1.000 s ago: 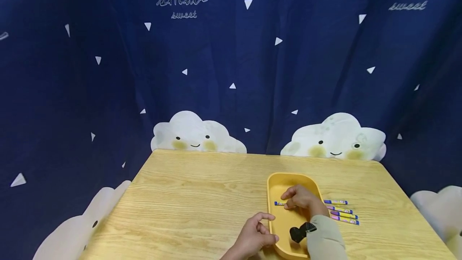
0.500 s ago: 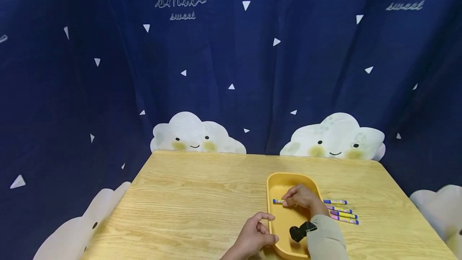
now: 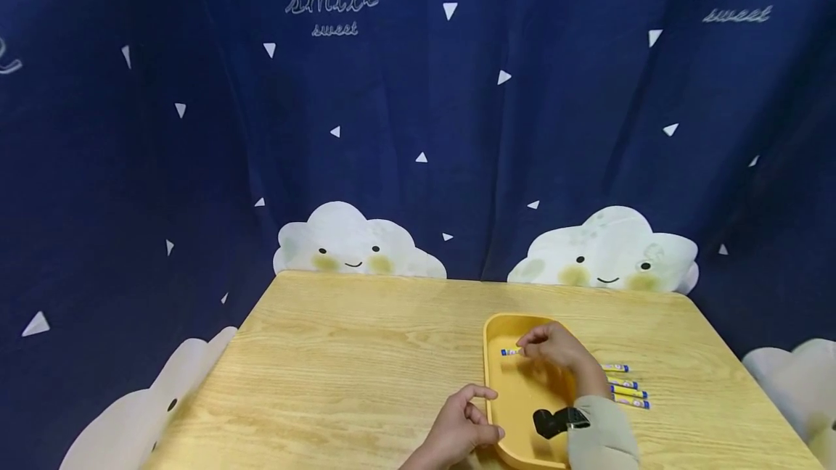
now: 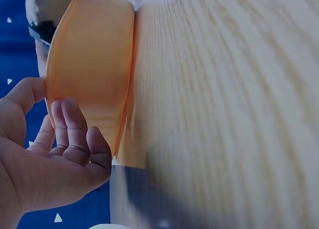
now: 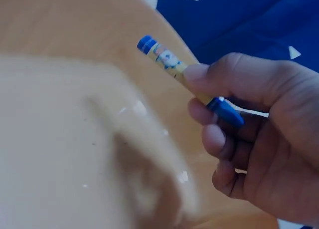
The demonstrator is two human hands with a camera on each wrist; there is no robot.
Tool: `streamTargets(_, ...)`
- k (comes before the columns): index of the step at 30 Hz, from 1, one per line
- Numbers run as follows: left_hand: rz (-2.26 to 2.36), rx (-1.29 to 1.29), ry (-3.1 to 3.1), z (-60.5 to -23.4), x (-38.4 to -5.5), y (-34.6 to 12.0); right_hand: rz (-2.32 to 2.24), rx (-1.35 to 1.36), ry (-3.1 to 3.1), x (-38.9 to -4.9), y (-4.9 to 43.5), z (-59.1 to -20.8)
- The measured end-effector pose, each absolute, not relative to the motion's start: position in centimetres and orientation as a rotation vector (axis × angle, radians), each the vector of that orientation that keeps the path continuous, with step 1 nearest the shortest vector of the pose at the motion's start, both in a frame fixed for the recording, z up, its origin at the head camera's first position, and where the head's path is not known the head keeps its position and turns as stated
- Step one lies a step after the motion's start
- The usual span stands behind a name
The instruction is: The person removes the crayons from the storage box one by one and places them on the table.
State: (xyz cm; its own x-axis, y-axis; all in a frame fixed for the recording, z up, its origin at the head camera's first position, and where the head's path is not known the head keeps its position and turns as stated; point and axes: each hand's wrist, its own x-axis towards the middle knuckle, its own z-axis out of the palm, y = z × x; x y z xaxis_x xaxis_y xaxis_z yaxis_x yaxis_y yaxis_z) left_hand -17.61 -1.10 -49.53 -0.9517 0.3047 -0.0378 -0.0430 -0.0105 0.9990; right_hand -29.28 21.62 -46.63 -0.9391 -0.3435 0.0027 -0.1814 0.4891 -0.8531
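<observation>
My right hand [image 3: 555, 350] is over the far half of a yellow plastic tray [image 3: 522, 412]. It pinches a crayon [image 5: 174, 64] between thumb and fingers. The crayon has a yellow printed wrapper, a blue end band and a blue tip, clearest in the right wrist view. My left hand [image 3: 460, 423] grips the tray's left side. In the left wrist view, one digit lies over the rim and other fingers curl near the orange-looking outer wall [image 4: 94, 49]. Several more crayons [image 3: 630, 394] lie side by side right of the tray, partly hidden by my right forearm.
The tray stands on the right part of a light wooden table [image 3: 353, 368]. A dark blue curtain [image 3: 392, 93] with clouds and triangles hangs behind and around the table. A black strap device [image 3: 555, 423] is on my right wrist.
My right hand has lifted a little and moved right and away from me, carrying the crayon off its earlier place low in the tray. My left hand has stayed in place.
</observation>
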Motion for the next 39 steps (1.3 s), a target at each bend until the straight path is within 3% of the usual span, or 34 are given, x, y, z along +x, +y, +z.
streamTargets(20, 2.055, 0.245, 1.97, -49.8, -17.6, -1.2, -1.551, -0.442, 2.634, -26.9, 23.0, -44.1)
streamTargets(30, 2.103, 0.216, 1.857, -49.9, -17.4, -0.9, -1.539, -0.149, 2.605, -24.5, 26.6, -42.9)
streamTargets(39, 2.046, 0.27, 1.946, -49.7, -17.6, -1.2, -1.369, -0.169, 2.858, -23.6, 31.0, -43.8)
